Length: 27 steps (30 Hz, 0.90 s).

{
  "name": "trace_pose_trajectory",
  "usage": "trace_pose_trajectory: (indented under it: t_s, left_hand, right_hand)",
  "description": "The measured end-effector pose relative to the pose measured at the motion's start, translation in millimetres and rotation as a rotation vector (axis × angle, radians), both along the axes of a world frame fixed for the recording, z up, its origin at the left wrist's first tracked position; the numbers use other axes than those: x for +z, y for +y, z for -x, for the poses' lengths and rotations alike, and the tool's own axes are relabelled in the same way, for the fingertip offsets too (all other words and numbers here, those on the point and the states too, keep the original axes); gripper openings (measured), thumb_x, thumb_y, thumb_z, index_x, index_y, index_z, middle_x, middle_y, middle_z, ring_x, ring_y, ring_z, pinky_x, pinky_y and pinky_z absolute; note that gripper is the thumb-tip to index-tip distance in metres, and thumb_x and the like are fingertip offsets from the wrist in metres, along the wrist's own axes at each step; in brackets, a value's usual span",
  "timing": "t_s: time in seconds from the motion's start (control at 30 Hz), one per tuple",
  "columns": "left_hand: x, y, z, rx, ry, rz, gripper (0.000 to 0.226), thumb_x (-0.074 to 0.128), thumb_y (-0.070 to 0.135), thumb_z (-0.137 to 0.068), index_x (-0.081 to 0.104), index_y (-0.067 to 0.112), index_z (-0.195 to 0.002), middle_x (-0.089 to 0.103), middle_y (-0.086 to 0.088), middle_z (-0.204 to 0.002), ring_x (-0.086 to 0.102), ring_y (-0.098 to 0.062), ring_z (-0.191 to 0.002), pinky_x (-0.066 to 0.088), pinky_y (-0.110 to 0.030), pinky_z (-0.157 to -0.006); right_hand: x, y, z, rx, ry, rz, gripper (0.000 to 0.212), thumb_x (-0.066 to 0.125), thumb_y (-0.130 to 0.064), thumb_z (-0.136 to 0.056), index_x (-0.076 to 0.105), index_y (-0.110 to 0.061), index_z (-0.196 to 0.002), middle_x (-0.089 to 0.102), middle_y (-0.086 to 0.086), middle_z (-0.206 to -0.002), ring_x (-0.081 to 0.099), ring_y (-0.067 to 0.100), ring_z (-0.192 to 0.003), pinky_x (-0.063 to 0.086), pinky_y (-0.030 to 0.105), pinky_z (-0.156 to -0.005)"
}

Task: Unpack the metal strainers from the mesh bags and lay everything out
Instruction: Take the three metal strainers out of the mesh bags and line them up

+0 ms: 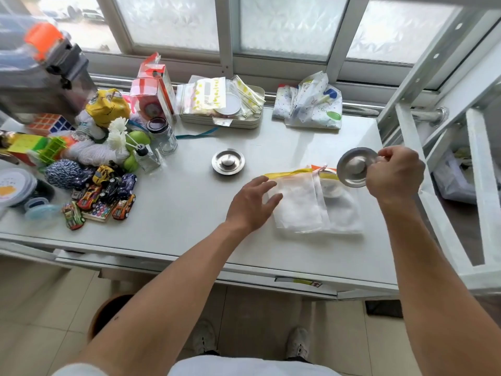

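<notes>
One round metal strainer (228,162) lies flat on the white table (189,202), left of the bags. My right hand (394,170) holds a second metal strainer (352,168) by its rim, tilted, above the bags. Two white mesh bags lie overlapping at the right: the front one (296,204) has a yellow drawstring edge, and the back one (343,210) shows a round metal shape inside near its top. My left hand (253,203) hovers with spread fingers over the front bag's left edge, holding nothing.
Toy cars (108,194), yarn balls, a puzzle cube, glass jars (162,135) and green fruit crowd the table's left. A tray of zip pouches (222,103) and a folded patterned bag (310,103) sit at the back. A white metal rack (444,147) rises on the right.
</notes>
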State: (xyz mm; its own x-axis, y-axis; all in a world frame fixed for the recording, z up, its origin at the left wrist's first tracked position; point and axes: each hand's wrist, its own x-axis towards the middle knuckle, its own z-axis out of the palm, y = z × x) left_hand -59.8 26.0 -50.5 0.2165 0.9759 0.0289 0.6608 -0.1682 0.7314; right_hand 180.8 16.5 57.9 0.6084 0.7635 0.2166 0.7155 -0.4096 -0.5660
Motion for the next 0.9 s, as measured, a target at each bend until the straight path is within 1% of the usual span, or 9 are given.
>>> trace_pose_trajectory:
  t_s: [0.07, 0.17, 0.27, 0.37, 0.47, 0.67, 0.77, 0.83, 0.9]
  left_hand:
    - [11, 4, 8, 0.216, -0.234, 0.125, 0.030, 0.060, 0.041, -0.092, 0.070, 0.021, -0.112, 0.070, -0.001, -0.114, 0.065, -0.015, -0.102, 0.047, -0.030, -0.094]
    - [25, 17, 31, 0.395, -0.548, 0.307, 0.028, 0.058, 0.043, -0.093, 0.071, 0.022, -0.081, 0.073, -0.001, -0.082, 0.068, -0.015, -0.069, 0.051, -0.031, -0.071]
    - [28, 23, 65, 0.419, -0.460, 0.332, 0.034, 0.063, 0.043, -0.090, 0.073, 0.017, -0.071, 0.071, -0.001, -0.069, 0.065, -0.015, -0.057, 0.045, -0.026, -0.060]
    - [21, 24, 98, 0.424, -0.182, 0.367, 0.018, 0.071, 0.031, -0.084, 0.074, 0.023, -0.068, 0.073, -0.001, -0.070, 0.070, -0.016, -0.064, 0.053, -0.027, -0.067]
    - [17, 23, 113, 0.455, -0.035, 0.359, 0.007, 0.073, 0.024, -0.081, 0.078, 0.019, -0.078, 0.077, -0.006, -0.082, 0.072, -0.021, -0.081, 0.057, -0.032, -0.080]
    - [19, 17, 109, 0.538, 0.046, 0.254, 0.014, 0.067, 0.018, -0.086, 0.079, 0.013, -0.090, 0.076, -0.010, -0.094, 0.068, -0.024, -0.093, 0.047, -0.023, -0.078]
    - [19, 16, 105, 0.550, 0.089, 0.230, 0.014, 0.064, 0.021, -0.085, 0.076, 0.018, -0.089, 0.072, -0.012, -0.089, 0.065, -0.029, -0.088, 0.047, -0.027, -0.077]
    - [21, 13, 97, 0.529, 0.158, 0.143, 0.024, 0.062, 0.025, -0.087, 0.072, 0.016, -0.106, 0.069, -0.011, -0.104, 0.064, -0.031, -0.096, 0.048, -0.032, -0.081]
    - [26, 6, 79, 0.464, 0.178, 0.033, 0.028, 0.060, 0.026, -0.089, 0.068, 0.013, -0.113, 0.065, -0.011, -0.111, 0.062, -0.031, -0.099, 0.047, -0.035, -0.082]
  right_hand:
    - [-1, 9, 13, 0.036, 0.163, -0.059, 0.025, 0.059, -0.010, -0.083, 0.074, -0.004, -0.102, 0.074, 0.017, -0.100, 0.068, 0.034, -0.099, 0.052, 0.037, -0.091]
    - [-27, 27, 66, 0.189, 0.528, 0.048, 0.013, 0.064, -0.016, -0.068, 0.075, -0.013, -0.073, 0.070, 0.004, -0.068, 0.066, 0.021, -0.071, 0.056, 0.039, -0.075]
    - [-61, 38, 128, 0.305, 0.690, 0.258, 0.010, 0.063, -0.009, -0.066, 0.070, -0.012, -0.059, 0.063, 0.006, -0.056, 0.060, 0.021, -0.064, 0.051, 0.033, -0.062]
    - [-79, 40, 168, 0.365, 0.640, 0.388, 0.016, 0.059, -0.002, -0.071, 0.074, -0.001, -0.076, 0.061, 0.015, -0.063, 0.058, 0.019, -0.064, 0.046, 0.028, -0.056]
    - [-82, 42, 186, 0.383, 0.602, 0.437, 0.020, 0.058, -0.004, -0.076, 0.076, -0.010, -0.082, 0.068, 0.008, -0.078, 0.065, 0.024, -0.077, 0.046, 0.026, -0.061]
    - [-77, 43, 194, 0.418, 0.395, 0.414, 0.013, 0.070, -0.007, -0.074, 0.073, -0.019, -0.078, 0.072, 0.002, -0.086, 0.064, 0.017, -0.081, 0.044, 0.021, -0.067]
    - [-78, 40, 188, 0.465, 0.329, 0.409, 0.006, 0.072, -0.015, -0.076, 0.072, -0.019, -0.080, 0.074, 0.004, -0.092, 0.067, 0.021, -0.090, 0.044, 0.023, -0.069]
    - [-77, 36, 175, 0.466, 0.288, 0.329, 0.006, 0.070, -0.023, -0.079, 0.071, -0.018, -0.083, 0.074, 0.006, -0.094, 0.067, 0.023, -0.093, 0.043, 0.024, -0.071]
    - [-72, 27, 152, 0.405, 0.247, 0.234, 0.015, 0.064, -0.026, -0.081, 0.071, -0.015, -0.088, 0.074, 0.006, -0.095, 0.066, 0.025, -0.093, 0.043, 0.025, -0.072]
